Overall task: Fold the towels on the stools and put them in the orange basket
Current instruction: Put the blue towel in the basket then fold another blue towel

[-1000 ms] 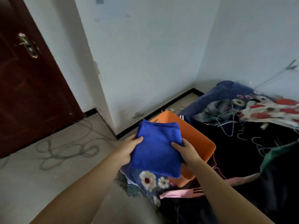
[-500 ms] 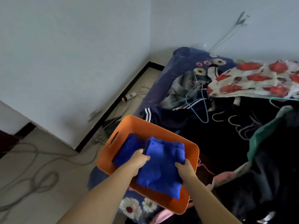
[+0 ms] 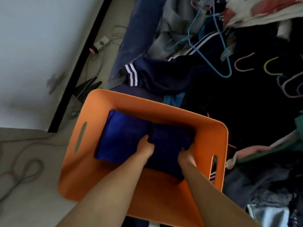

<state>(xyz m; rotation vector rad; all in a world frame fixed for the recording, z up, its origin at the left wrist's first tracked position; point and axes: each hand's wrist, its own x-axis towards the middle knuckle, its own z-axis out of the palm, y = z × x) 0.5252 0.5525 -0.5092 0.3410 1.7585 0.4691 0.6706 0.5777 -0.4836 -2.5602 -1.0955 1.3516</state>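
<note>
1. the folded towel [image 3: 170, 145], carried above the orange basket [image 3: 218, 135] a moment earlier, lay inside it beside another folded towel [image 3: 121, 136].
2. left hand [image 3: 145, 147] and right hand [image 3: 185, 154] each had a grip pinching its edges; release seemed next.

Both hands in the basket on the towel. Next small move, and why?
Probably let go and lift both hands out. The right towel already lies low inside the orange basket beside the left towel, with left hand and right hand gripping its edges.
</note>
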